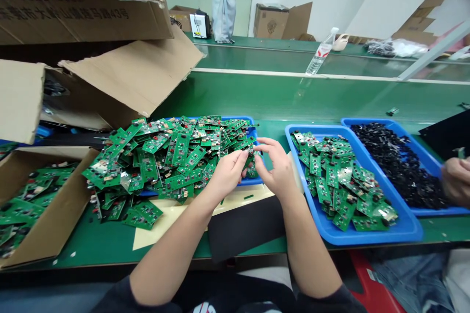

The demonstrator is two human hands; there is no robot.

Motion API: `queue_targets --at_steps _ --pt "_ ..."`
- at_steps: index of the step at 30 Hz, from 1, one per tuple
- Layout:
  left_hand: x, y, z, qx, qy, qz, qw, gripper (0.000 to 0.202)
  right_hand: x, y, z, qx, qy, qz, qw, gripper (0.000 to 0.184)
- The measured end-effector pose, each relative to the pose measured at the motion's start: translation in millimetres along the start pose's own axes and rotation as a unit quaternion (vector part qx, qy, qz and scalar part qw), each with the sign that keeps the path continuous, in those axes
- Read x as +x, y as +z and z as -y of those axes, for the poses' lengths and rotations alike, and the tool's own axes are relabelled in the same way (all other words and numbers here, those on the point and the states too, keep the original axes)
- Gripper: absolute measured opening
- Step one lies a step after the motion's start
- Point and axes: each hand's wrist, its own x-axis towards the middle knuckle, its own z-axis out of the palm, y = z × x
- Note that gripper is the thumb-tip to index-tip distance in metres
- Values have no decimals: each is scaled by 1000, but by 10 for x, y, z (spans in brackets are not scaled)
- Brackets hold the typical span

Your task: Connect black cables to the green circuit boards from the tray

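Note:
My left hand [231, 172] is closed on a small green circuit board [251, 160], thumb on top. My right hand [277, 168] curves around the board's other side, with its thumb and fingertips at the board's edge; the exact contact is partly hidden. Just beyond and to the left lies a large heap of green circuit boards [179, 149], piled high over a blue tray [253, 132]. Beneath my hands are a cream sheet [167, 208] and a black flat panel [246, 230].
On the right, a blue tray [407, 232] holds more boards, and another blue tray [345, 121] holds small black parts [400, 166]. Another person's hand [457, 178] is at the far right. Cardboard boxes [69, 220] crowd the left. A water bottle [322, 53] leans on the back ledge.

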Motion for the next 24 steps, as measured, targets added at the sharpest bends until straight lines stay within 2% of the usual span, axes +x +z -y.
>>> queue_targets --at_steps 2,3,5,6,8,11,16,20,24 --pt "-4 -8 -4 -10 1 -14 1000 37 -1 -11 5 2 15 -44 999 37" --pt "-7 -11 -5 -16 4 -24 1000 37 -1 -19 9 2 27 -80 996 40" --pt "-11 -14 -5 -26 15 -44 999 36 -2 -36 25 4 53 -141 989 27" --pt "-12 -13 -3 -28 22 -54 998 36 -1 -42 37 12 67 -149 986 17" --pt "-11 -9 4 -21 40 -62 997 36 2 -44 61 49 102 -110 987 10" --pt "-6 -3 19 24 79 -41 996 36 7 -23 80 126 170 -48 976 10" --pt "10 -2 51 117 144 -6 983 36 6 1 45 209 250 -64 943 11" --pt "25 8 90 143 152 0 978 34 8 -6 45 204 239 -67 947 8" --pt "28 5 116 158 136 2 978 31 17 -5 82 165 185 -60 967 9"
